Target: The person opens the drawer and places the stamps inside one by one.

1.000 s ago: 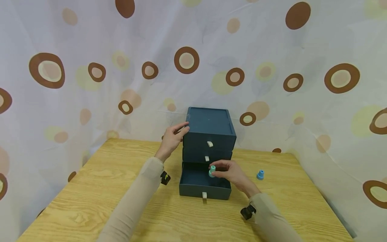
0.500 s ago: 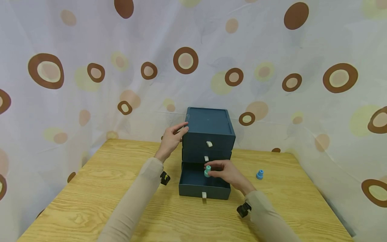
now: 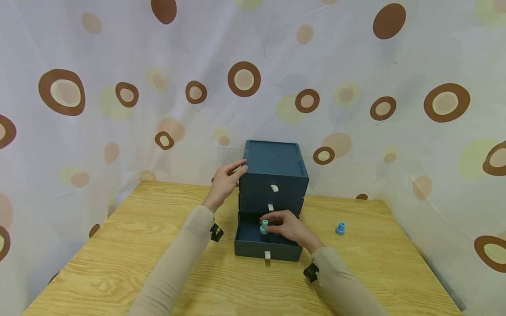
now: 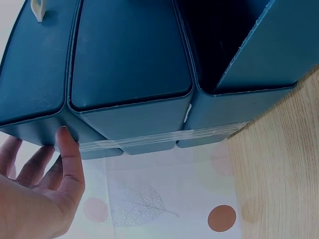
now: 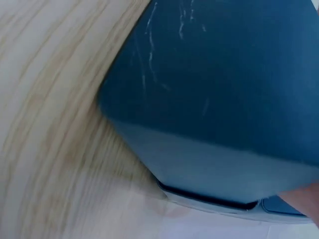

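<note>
A dark blue three-drawer box (image 3: 272, 186) stands on the table with its bottom drawer (image 3: 266, 250) pulled out. My left hand (image 3: 223, 182) rests against the upper left side of the box, fingers nearly straight; in the left wrist view, the fingertips (image 4: 64, 133) touch the side wall near the top drawer. Over the bottom drawer, my right hand (image 3: 286, 226) pinches a small teal stepped plastic piece (image 3: 264, 227), wide end down, between thumb and fingers. The right wrist view shows mostly the drawer front (image 5: 214, 84), with the held piece hidden.
A similar blue stepped piece (image 3: 340, 228) stands on the wooden table (image 3: 356, 272) to the right of the box. White tabs (image 3: 267, 255) mark the drawer fronts. A white curtain (image 3: 138, 52) with brown and beige circles hangs behind and beside the table.
My right hand has moved left with the teal piece, from the right part of the open drawer toward its middle, and the piece sits slightly lower. My left hand has stayed put.
</note>
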Motion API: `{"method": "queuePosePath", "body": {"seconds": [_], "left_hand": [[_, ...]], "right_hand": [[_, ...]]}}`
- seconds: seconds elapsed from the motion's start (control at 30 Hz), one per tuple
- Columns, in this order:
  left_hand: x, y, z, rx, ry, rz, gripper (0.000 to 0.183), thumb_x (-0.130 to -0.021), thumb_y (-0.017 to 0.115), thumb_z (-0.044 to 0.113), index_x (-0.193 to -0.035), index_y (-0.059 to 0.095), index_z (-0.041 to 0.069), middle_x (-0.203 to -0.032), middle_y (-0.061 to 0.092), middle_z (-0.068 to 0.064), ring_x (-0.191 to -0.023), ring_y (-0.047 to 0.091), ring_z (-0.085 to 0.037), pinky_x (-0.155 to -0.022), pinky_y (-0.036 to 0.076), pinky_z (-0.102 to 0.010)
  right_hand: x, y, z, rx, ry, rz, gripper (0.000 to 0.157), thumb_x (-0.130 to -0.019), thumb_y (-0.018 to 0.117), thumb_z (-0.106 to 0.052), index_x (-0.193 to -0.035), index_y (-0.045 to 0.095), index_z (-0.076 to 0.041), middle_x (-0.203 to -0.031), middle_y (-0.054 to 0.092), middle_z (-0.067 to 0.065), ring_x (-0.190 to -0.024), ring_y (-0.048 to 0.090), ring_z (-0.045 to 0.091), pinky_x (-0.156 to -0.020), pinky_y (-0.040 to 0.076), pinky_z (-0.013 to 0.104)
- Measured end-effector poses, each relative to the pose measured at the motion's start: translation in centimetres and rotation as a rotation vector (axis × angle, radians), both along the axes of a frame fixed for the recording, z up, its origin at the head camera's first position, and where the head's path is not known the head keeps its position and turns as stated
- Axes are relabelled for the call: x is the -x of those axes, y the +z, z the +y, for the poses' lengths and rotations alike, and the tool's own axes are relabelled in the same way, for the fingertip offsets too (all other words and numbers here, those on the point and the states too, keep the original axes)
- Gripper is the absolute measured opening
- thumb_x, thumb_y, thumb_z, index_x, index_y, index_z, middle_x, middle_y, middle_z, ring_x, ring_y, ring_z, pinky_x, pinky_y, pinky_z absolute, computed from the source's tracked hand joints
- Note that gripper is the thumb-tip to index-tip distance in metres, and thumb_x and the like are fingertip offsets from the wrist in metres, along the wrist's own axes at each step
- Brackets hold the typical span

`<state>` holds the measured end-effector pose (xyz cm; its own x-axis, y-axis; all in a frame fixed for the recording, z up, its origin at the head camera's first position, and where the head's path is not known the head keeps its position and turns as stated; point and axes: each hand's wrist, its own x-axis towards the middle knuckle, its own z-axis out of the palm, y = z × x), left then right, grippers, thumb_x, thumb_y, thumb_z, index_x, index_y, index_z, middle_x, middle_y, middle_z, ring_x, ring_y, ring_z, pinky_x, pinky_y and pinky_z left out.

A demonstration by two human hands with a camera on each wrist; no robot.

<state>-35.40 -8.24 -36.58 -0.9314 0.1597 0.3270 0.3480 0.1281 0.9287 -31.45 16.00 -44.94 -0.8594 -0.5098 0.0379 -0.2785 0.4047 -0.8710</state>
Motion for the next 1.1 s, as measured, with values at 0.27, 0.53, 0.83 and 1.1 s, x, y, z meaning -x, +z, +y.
{"method": "queuePosePath", "body": {"seconds": [0.27,0.53,0.83,1.1], "left_hand": [[0.0,-0.1,0.1,-0.005,0.006,0.001,0.042,-0.099,0.057,0.039,-0.139,0.056,0.027,-0.147,0.051,0.000,-0.130,0.052,-0.021,-0.096,0.051,-0.049],[-0.1,0.3,0.1,-0.007,-0.007,-0.026,0.043,-0.101,0.056,0.034,-0.143,0.053,0.022,-0.150,0.047,-0.004,-0.133,0.050,-0.025,-0.097,0.049,-0.051],[-2.6,2.5,0.1,0.010,-0.015,-0.036,0.044,-0.103,0.053,0.026,-0.145,0.050,0.012,-0.151,0.045,-0.009,-0.134,0.049,-0.028,-0.099,0.049,-0.050],[-0.2,0.3,0.1,-0.014,-0.008,-0.020,0.044,-0.101,0.056,0.036,-0.142,0.053,0.023,-0.150,0.046,-0.003,-0.135,0.049,-0.025,-0.100,0.048,-0.052]], "right_hand": [[0.6,-0.2,-1.2,0.000,0.025,-0.030,0.030,-0.091,0.070,-0.014,-0.121,0.069,-0.008,-0.117,0.070,0.012,-0.099,0.068,0.019,-0.085,0.055,0.035],[1.0,-0.4,-1.7,0.005,-0.003,-0.045,0.030,-0.091,0.069,-0.008,-0.120,0.069,-0.004,-0.116,0.070,0.015,-0.100,0.069,0.022,-0.085,0.056,0.037],[0.4,0.2,-2.1,0.004,-0.017,-0.057,0.031,-0.092,0.065,-0.002,-0.122,0.066,0.003,-0.119,0.067,0.022,-0.105,0.067,0.032,-0.088,0.056,0.041],[0.6,-0.1,-1.9,-0.059,-0.033,-0.052,0.037,-0.095,0.064,-0.012,-0.131,0.062,-0.004,-0.130,0.063,0.018,-0.106,0.068,0.028,-0.082,0.055,0.040]]}}
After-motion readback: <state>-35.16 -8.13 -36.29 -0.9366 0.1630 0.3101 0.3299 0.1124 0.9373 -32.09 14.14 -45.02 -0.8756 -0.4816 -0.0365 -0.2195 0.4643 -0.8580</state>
